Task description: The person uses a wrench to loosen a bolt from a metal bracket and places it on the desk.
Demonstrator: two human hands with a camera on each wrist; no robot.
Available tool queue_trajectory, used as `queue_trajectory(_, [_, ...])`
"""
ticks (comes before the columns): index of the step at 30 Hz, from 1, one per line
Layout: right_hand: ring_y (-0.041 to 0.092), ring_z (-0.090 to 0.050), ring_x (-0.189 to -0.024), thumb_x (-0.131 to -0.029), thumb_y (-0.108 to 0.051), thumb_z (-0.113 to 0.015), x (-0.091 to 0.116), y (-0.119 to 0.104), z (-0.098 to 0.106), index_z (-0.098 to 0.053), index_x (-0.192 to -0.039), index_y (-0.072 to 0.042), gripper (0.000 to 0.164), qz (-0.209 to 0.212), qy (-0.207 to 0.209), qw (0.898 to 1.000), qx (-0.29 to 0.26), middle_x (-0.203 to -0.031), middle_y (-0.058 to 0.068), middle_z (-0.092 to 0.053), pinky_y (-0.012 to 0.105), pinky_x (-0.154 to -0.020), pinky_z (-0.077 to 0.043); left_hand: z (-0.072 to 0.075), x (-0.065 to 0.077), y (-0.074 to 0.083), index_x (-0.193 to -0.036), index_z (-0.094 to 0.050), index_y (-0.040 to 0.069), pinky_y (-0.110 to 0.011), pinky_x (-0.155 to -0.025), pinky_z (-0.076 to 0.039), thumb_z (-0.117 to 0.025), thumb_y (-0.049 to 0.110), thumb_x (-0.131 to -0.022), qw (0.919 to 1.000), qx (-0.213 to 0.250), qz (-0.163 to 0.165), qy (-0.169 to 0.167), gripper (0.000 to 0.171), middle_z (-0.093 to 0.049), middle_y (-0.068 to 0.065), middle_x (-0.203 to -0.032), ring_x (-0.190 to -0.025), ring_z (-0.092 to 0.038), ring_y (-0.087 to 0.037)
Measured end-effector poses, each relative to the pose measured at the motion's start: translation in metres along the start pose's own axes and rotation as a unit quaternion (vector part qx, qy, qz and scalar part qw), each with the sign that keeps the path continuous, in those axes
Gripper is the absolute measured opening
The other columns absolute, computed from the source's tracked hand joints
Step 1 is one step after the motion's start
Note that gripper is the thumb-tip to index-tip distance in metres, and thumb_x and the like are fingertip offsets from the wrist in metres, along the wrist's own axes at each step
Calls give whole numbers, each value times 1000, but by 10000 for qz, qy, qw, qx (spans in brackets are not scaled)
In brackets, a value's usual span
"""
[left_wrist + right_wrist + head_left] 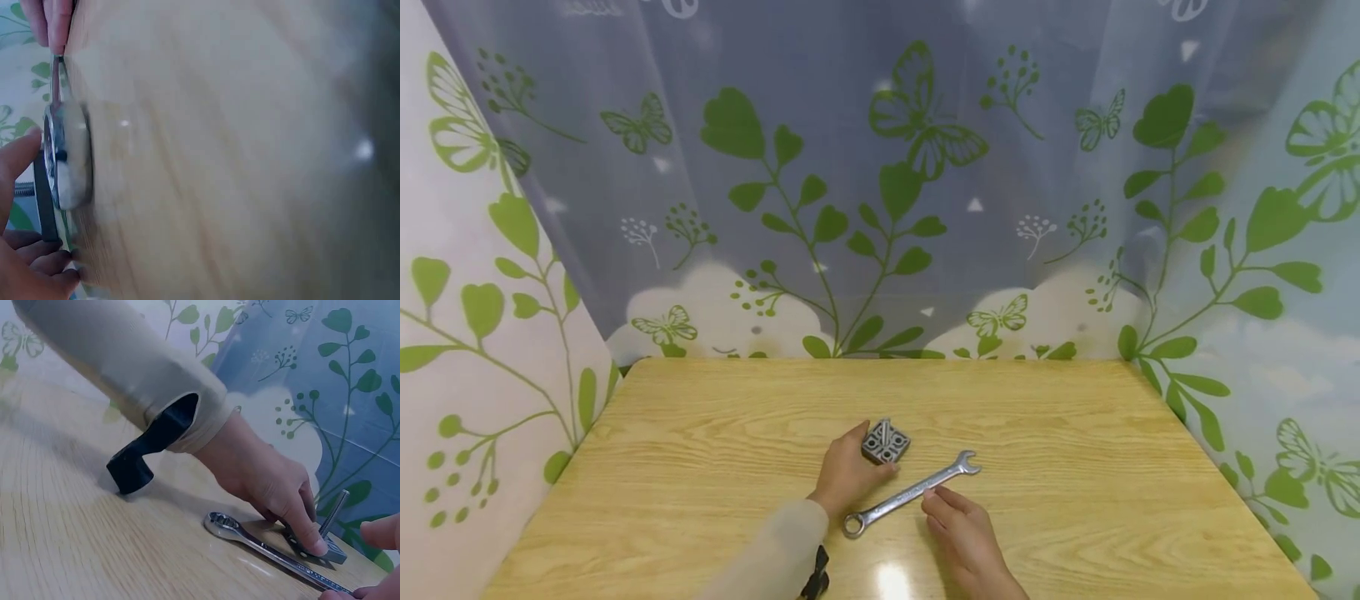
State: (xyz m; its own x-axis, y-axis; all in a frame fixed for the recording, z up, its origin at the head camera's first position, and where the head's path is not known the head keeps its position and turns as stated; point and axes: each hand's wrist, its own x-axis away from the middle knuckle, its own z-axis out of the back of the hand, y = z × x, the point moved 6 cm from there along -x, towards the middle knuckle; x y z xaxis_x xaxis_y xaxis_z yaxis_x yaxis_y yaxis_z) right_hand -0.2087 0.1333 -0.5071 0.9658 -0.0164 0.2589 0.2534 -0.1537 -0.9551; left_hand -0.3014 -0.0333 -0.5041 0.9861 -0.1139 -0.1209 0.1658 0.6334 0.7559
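Note:
A square grey metal block point(880, 451) with round holes lies on the table, a threaded bolt point(335, 511) standing up from it. My left hand point(847, 469) grips this block from the left, thumb on the near side and fingers round the far side. Just in front lies a silver combination wrench point(901, 497), set diagonally with its ring end near left and its open end far right. The fingertips of my right hand point(964, 533) are right at the wrench's shaft, and its thumb stands apart from them in the right wrist view.
The wood-grain table point(700, 433) is bordered by a patterned curtain point(820, 167) at the back and both sides. A black strap point(156, 437) shows at my left sleeve point(119, 350). Light glares off the table's near part.

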Motion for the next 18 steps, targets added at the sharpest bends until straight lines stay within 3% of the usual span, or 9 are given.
queue_trajectory(5, [30, -52, -118, -96, -15, -57, -1, 0, 0, -30, -134, 24, 61, 169, 102, 9995, 247, -133, 37, -44, 45, -107, -42, -2, 0, 5, -133, -51, -5, -45, -93, -52, -85, 32, -70, 9998, -99, -136, 67, 80, -63, -22, -120, -104, -62, -31])
queue_trajectory(10, [17, -63, -96, -91, -11, -62, -6, -2, 4, -39, -129, 25, 57, 344, 435, 9959, 711, -114, 29, -62, 32, -89, -56, -1, -2, 10, -124, -59, -3, -35, -79, -57, -82, 25, -71, 9983, -381, -438, 109, 64, -69, -15, -103, -86, -64, -21])
queue_trajectory(14, [19, -67, -86, -89, -11, -66, -14, -3, 6, -43, -123, 27, 55, 371, 537, 9933, 950, -102, 27, -67, 30, -81, -59, 3, -1, 11, -114, -66, 0, -26, -66, -55, -80, 21, -69, 9969, -478, -579, 218, 51, -69, -6, -87, -72, -59, -13])
queue_trajectory(18, [24, -69, -79, -88, -11, -67, -18, -8, 6, -49, -117, 26, 50, 476, 617, 9878, 1350, -94, 27, -68, 33, -74, -61, 9, -1, 9, -114, -65, -3, -26, -66, -56, -78, 23, -71, 9988, -206, -403, 206, 52, -70, -9, -90, -75, -61, -13])
